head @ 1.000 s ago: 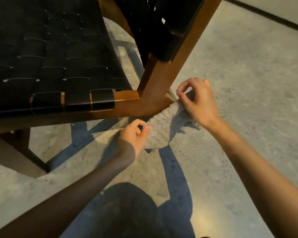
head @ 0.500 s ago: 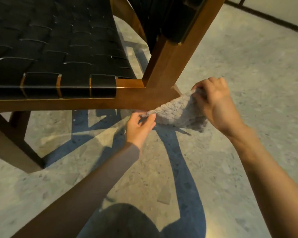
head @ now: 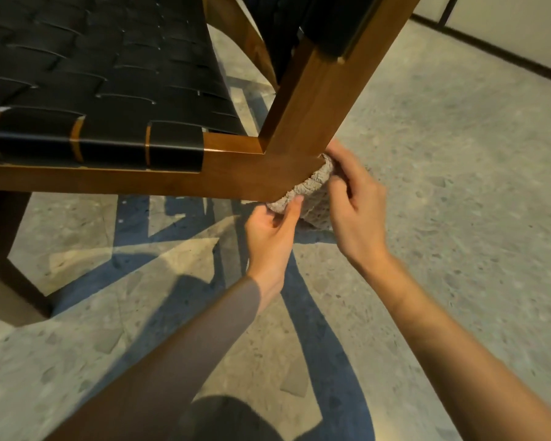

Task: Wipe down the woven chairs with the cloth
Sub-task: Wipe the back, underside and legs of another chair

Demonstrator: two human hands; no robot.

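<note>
Head view: woven chair (head: 102, 90), wood frame corner (head: 268, 176) nearest. Grey cloth (head: 312, 186) bunched against that corner — right hand (head: 357, 205) closed on it, left hand (head: 274, 230) pinching its lower edge. Judgement: gather cloth into one firm pad, then wipe along the rail.

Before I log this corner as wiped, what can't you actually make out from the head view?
- Cloth: mostly hidden by the wooden frame corner and the right hand; contact with the underside unclear.
- Left hand: fingertips bury into the cloth.
- Woven seat: cut off at the left and top edges.
</note>
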